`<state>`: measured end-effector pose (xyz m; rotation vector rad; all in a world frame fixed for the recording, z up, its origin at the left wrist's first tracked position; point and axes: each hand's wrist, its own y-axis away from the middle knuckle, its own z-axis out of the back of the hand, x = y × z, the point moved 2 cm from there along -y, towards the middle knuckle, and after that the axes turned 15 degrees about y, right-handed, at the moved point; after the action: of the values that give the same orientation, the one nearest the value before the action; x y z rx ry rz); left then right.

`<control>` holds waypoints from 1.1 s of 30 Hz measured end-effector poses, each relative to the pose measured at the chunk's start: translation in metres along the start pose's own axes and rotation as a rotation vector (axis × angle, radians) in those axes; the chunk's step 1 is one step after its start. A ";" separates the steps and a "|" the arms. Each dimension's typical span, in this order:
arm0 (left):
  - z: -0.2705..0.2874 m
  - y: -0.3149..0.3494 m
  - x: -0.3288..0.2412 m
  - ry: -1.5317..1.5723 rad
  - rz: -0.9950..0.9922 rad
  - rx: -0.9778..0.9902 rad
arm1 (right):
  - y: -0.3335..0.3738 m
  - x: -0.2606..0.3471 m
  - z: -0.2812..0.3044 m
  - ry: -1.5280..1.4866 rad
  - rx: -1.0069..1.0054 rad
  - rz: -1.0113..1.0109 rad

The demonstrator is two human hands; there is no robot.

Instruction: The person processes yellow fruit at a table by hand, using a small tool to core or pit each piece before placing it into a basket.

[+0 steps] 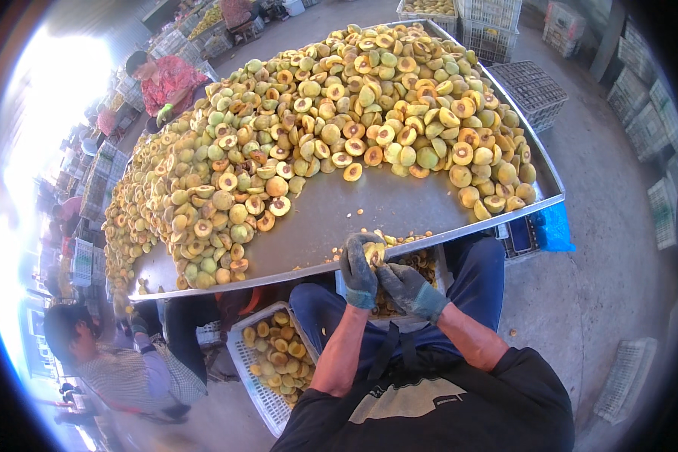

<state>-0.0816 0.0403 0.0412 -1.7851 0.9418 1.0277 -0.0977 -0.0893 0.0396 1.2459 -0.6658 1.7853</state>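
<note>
Both my hands meet at the near edge of a metal table (399,200), over a crate. My left hand (359,270), in a dark grey glove, is closed around a yellow peach piece (374,254). My right hand (413,291), gloved the same way, presses in against that piece from the right with its fingers bent. Whether it holds a small tool is hidden. Beyond them a big heap of halved peaches (339,105) covers much of the table, many showing brown, reddish hollows. Small scraps (410,239) lie along the table's rim.
Below my hands stands a crate of dark scraps (422,264), between my knees. A white crate (258,384) of peach halves is by my left leg. Co-workers sit at the left (120,369) and far left (162,83). Stacked crates (531,87) and a blue bag (556,226) are at right.
</note>
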 end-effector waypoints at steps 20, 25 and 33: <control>0.010 -0.004 0.004 0.529 0.401 -0.038 | 0.006 0.010 0.012 -0.386 0.377 -0.259; 0.010 -0.010 -0.002 0.551 0.488 0.106 | 0.005 0.007 0.004 -0.353 0.282 -0.152; 0.008 -0.016 -0.005 0.639 0.518 0.344 | 0.014 0.003 0.010 -1.057 0.645 -0.458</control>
<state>-0.0712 0.0546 0.0481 -1.6225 1.9230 0.5188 -0.1052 -0.1034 0.0463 2.5786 -0.2695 0.8620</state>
